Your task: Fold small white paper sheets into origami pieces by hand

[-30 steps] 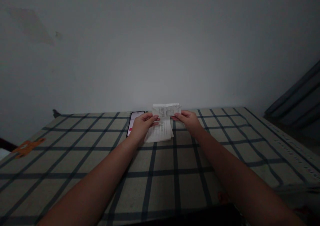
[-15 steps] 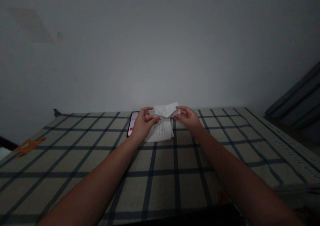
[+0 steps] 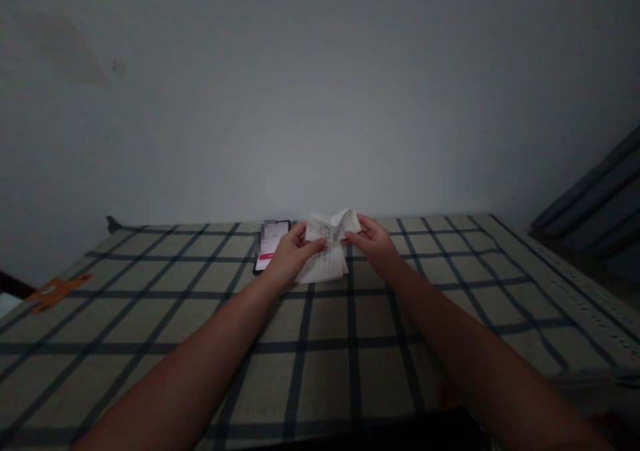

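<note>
A creased slip of white printed paper (image 3: 323,226) is held up between my two hands. My left hand (image 3: 295,248) pinches its left side with the thumb in front, and my right hand (image 3: 371,239) grips the right side, where the paper folds up into a peak. Under it, more printed sheets (image 3: 325,268) lie on the checked cloth, partly hidden by the slip and my left hand. Just left of my left hand rests a smartphone (image 3: 273,241) with its screen lit.
A cloth with dark blue checks (image 3: 330,364) covers the surface, which meets a plain grey wall (image 3: 320,104) at the back. An orange patch (image 3: 60,292) shows at the far left. Dark folded fabric (image 3: 595,204) hangs at the right.
The slip's middle has sunk into a deeper crease and its right part now stands up in a peak. My left hand has shifted slightly right, uncovering more of the smartphone.
</note>
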`<state>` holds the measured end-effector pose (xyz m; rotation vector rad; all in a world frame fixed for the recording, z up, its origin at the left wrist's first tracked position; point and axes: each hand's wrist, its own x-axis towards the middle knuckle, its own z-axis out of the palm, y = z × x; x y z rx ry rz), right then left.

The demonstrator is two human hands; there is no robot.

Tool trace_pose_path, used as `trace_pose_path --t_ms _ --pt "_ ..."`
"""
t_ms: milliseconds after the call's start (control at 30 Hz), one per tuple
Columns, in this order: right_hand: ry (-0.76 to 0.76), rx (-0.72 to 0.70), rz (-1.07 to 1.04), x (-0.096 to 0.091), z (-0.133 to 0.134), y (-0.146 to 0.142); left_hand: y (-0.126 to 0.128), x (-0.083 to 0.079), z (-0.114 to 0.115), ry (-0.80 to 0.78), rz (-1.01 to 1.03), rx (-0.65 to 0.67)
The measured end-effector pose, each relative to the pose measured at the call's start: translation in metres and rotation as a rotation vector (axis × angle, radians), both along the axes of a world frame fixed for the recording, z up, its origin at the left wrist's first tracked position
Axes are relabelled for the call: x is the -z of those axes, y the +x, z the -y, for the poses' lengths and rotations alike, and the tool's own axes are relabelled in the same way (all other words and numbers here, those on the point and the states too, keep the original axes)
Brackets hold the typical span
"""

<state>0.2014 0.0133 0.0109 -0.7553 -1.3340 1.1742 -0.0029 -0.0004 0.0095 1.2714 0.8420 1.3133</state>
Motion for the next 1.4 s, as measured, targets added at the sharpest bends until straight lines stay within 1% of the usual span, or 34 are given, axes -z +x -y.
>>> trace_pose_path --t_ms 67,133,267,367,500,600,700,767,900,1000,1067,1167,1267,1400 --pt "-0.024 -0.024 -0.03 0.003 0.0 -0.002 0.003 -0.002 0.003 -0.068 0.014 0.002" --pt "-0.039 -0.033 -0.04 0.007 -0.001 -0.003 0.005 -0.005 0.005 -0.116 0.074 -0.017" --pt "-0.067 -0.002 -0.041 0.011 -0.001 -0.002 0.006 -0.011 0.005 -0.213 0.191 -0.107" --pt "-0.088 0.008 -0.044 0.01 -0.001 -0.003 0.006 -0.012 0.003 -0.251 0.212 -0.126" --pt "-0.123 0.013 -0.135 0.006 0.0 -0.007 0.007 -0.01 0.004 -0.238 0.195 -0.101" --pt "-0.124 0.037 -0.2 0.001 0.002 -0.011 0.007 -0.008 0.007 -0.233 0.125 -0.063" --pt "-0.111 0.031 -0.209 -0.001 0.004 -0.013 0.008 -0.007 0.01 -0.188 0.047 -0.046" --pt "-0.096 0.025 -0.201 0.001 0.004 -0.013 0.008 -0.007 0.011 -0.171 0.04 -0.038" --pt "-0.107 -0.003 -0.12 0.008 0.002 -0.01 0.01 -0.008 0.009 -0.191 0.082 -0.057" --pt "-0.136 0.03 -0.016 0.012 0.002 -0.009 0.011 -0.007 0.008 -0.203 0.105 -0.082" --pt "-0.124 0.075 0.058 0.01 0.003 -0.008 0.011 -0.005 0.007 -0.193 0.118 -0.074" --pt "-0.11 0.133 0.126 0.005 0.006 -0.007 0.01 -0.002 0.008 -0.172 0.092 -0.005" --pt "-0.108 0.111 0.118 0.001 0.008 -0.007 0.009 -0.001 0.009 -0.165 0.036 0.037" --pt "-0.095 0.071 0.124 -0.001 0.009 -0.007 0.005 -0.001 0.007 -0.143 -0.027 0.008"
